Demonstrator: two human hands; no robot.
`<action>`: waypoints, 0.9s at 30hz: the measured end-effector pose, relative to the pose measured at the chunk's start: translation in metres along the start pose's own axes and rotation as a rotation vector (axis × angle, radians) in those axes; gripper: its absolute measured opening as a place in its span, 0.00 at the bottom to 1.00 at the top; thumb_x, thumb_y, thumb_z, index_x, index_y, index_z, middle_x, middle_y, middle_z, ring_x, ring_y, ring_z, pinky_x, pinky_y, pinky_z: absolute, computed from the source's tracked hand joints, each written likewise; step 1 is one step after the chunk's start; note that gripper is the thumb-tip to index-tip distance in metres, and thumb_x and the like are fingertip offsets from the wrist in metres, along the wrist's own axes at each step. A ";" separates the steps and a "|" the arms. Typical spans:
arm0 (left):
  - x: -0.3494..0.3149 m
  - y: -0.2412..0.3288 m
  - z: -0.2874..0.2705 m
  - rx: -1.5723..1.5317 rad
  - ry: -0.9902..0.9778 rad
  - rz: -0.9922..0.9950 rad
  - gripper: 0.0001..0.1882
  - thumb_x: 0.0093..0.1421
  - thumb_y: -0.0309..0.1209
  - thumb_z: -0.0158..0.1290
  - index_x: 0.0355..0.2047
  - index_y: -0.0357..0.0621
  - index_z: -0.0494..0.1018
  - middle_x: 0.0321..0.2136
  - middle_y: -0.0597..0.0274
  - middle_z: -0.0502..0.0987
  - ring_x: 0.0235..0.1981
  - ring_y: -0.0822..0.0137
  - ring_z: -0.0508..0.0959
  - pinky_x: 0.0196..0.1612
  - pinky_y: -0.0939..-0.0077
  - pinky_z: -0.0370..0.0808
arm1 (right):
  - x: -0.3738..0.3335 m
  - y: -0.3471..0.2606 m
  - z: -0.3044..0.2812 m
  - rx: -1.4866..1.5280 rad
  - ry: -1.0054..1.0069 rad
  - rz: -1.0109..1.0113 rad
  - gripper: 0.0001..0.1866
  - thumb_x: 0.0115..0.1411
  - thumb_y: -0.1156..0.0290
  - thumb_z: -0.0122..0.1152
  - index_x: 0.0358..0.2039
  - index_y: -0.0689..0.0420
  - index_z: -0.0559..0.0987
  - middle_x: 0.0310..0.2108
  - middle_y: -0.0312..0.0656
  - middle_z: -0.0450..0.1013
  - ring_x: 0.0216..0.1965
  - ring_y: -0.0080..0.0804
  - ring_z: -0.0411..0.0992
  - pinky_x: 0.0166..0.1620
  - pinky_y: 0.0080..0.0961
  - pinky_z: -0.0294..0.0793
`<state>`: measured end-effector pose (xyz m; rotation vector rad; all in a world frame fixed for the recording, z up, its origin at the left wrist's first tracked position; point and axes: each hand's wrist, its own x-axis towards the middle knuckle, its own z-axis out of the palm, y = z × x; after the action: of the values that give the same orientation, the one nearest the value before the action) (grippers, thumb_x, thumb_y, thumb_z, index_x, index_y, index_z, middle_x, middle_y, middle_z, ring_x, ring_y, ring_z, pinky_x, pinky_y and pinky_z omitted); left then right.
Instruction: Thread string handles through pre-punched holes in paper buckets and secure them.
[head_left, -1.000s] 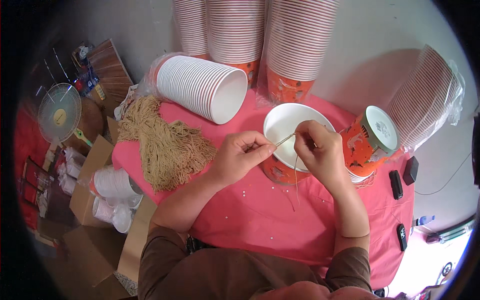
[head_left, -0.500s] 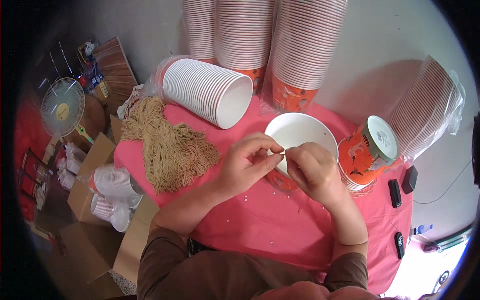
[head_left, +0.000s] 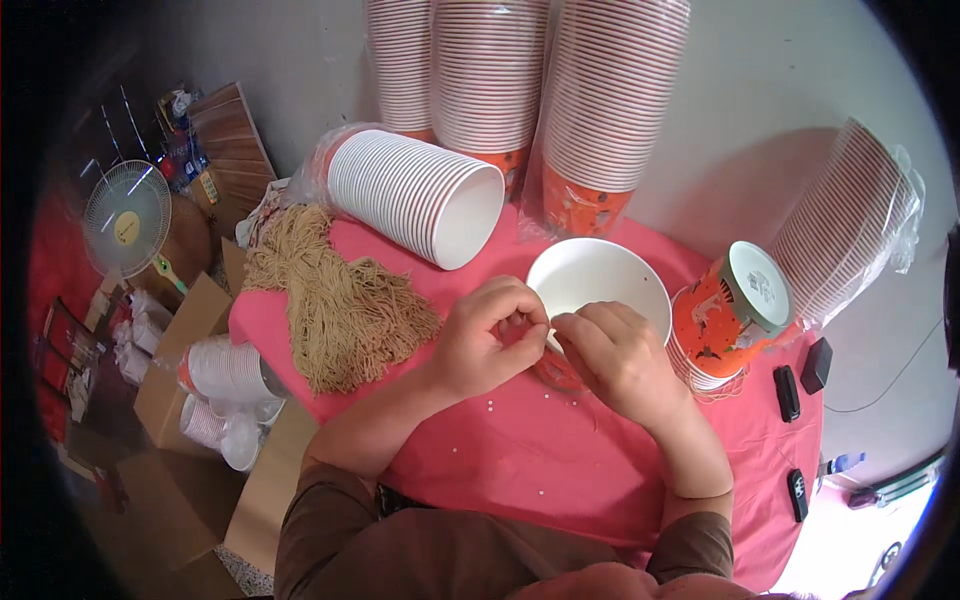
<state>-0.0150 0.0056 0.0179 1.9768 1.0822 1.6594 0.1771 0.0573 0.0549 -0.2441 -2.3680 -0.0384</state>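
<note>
Head view: the left hand and right hand meet at the near rim of the white bowl, which sits mid-counter on the pink counter. Both sets of fingers are pressed together, seemingly pinching a thin string too fine to make out. The bowl looks like light, thin paper, easily dented; best held at its rolled rim. The string would be limp and slippery, so a fingertip pinch suits it. A heap of tan strings lies to the left.
</note>
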 end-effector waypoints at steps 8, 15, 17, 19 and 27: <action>0.008 0.000 0.001 0.180 -0.048 0.161 0.08 0.48 0.18 0.57 0.27 0.39 0.71 0.26 0.60 0.74 0.28 0.61 0.74 0.33 0.71 0.70 | 0.002 0.005 -0.012 -0.209 0.056 -0.125 0.13 0.45 0.73 0.60 0.34 0.60 0.75 0.26 0.40 0.68 0.28 0.37 0.72 0.32 0.35 0.73; 0.006 -0.009 -0.008 0.172 -0.126 0.039 0.07 0.49 0.18 0.58 0.28 0.37 0.73 0.31 0.58 0.74 0.36 0.61 0.75 0.42 0.72 0.70 | -0.002 0.022 -0.038 -0.318 0.211 -0.010 0.13 0.45 0.79 0.61 0.35 0.61 0.76 0.26 0.42 0.70 0.27 0.40 0.72 0.30 0.35 0.72; 0.007 -0.012 -0.009 0.209 -0.132 0.048 0.06 0.50 0.18 0.58 0.28 0.37 0.73 0.30 0.59 0.73 0.35 0.63 0.75 0.41 0.73 0.70 | -0.005 0.031 -0.044 -0.338 0.272 0.005 0.13 0.45 0.81 0.62 0.35 0.61 0.76 0.27 0.44 0.71 0.26 0.42 0.71 0.29 0.36 0.70; 0.006 -0.011 -0.010 0.191 -0.150 0.008 0.06 0.50 0.18 0.58 0.29 0.37 0.73 0.29 0.60 0.72 0.34 0.65 0.74 0.40 0.74 0.70 | -0.006 0.033 -0.052 -0.359 0.308 0.045 0.13 0.45 0.83 0.63 0.34 0.61 0.76 0.26 0.45 0.71 0.26 0.43 0.71 0.28 0.36 0.69; 0.004 -0.015 -0.012 0.109 -0.224 -0.102 0.06 0.51 0.21 0.59 0.29 0.39 0.73 0.24 0.65 0.72 0.28 0.70 0.72 0.33 0.74 0.70 | -0.007 0.034 -0.049 -0.366 0.353 0.108 0.11 0.48 0.84 0.65 0.33 0.61 0.75 0.24 0.44 0.70 0.24 0.42 0.71 0.27 0.35 0.69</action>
<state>-0.0314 0.0153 0.0137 2.0783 1.1868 1.3169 0.2219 0.0845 0.0845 -0.4972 -1.9798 -0.4300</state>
